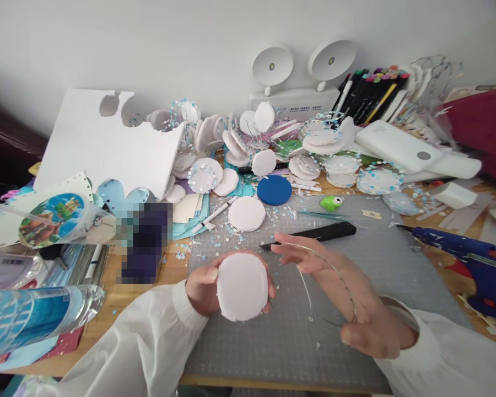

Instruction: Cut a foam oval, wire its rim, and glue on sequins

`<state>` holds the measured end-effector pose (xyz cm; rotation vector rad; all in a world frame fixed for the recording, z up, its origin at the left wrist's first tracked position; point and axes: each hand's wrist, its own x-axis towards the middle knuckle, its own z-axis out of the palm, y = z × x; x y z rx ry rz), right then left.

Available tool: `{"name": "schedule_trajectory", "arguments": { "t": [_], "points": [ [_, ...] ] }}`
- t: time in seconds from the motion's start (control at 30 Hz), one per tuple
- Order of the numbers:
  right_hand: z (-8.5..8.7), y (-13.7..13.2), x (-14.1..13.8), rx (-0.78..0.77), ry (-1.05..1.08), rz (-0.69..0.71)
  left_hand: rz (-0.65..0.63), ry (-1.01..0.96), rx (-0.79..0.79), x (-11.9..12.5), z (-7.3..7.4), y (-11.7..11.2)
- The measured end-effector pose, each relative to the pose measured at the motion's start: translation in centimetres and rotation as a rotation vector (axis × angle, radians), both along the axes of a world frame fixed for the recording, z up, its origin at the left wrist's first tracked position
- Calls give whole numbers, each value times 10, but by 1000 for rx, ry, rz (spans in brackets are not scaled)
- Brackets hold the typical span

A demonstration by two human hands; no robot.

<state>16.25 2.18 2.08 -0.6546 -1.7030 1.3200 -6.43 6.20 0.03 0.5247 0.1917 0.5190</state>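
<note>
My left hand point(202, 289) grips a round white foam disc point(243, 286) by its edges, thumb at the left and fingertips showing at the right. To the right of it, my right hand point(355, 298) is held over the mat with thumb and fingers apart. A thin twisted wire point(347, 283) arcs across that hand from the fingertips to near the thumb, and a pale loose end hangs below the fingers. The hand seems to hold the wire between its fingers. Beyond the hands a black craft knife point(330, 232), another white disc point(247, 214) and a blue disc point(274, 189) lie on the mat.
A grey cutting mat point(397, 259) covers the table's middle. At right lies a blue glue gun point(471, 259); a green punch point(332, 203) and tweezers lie behind the knife. Water bottle point(45, 314), drink cup point(58, 218) and cut foam board point(103, 151) stand left. Many decorated discs pile at the back.
</note>
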Motion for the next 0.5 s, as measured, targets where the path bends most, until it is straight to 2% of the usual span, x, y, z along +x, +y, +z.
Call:
{"name": "schedule_trajectory", "arguments": {
  "t": [0.17, 0.33, 0.5],
  "points": [
    [-9, 3, 1, 4, 27, -133, -29, 17, 9, 0, -2, 0],
    [-12, 1, 1, -43, -56, -149, -14, 33, -6, 0, -2, -1],
    [-13, 0, 9, 155, -122, -243, 52, -16, -36, 0, -3, 0]
  ]
}}
